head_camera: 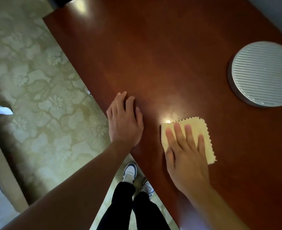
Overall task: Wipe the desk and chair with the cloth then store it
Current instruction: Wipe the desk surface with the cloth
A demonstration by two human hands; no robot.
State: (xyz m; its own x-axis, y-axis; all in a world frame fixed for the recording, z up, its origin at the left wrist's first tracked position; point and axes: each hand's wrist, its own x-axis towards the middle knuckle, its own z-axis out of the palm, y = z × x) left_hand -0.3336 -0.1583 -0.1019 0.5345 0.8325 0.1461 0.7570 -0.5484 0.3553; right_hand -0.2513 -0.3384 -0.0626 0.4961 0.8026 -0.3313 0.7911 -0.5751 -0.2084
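Note:
A glossy reddish-brown wooden desk (153, 55) runs diagonally through the view. A folded pale yellow cloth (201, 130) with zigzag edges lies flat on it near the front edge. My right hand (185, 153) presses flat on the cloth with fingers spread, covering its near half. My left hand (124, 120) rests palm down on the bare desk at its edge, to the left of the cloth, holding nothing. No chair is in view.
A round grey ribbed lamp base (260, 73) stands on the desk at the right, beyond the cloth. Patterned green carpet (37, 80) lies left of the desk. My legs and white shoes (129, 173) stand by the desk edge. A pale furniture edge (2, 163) is at the far left.

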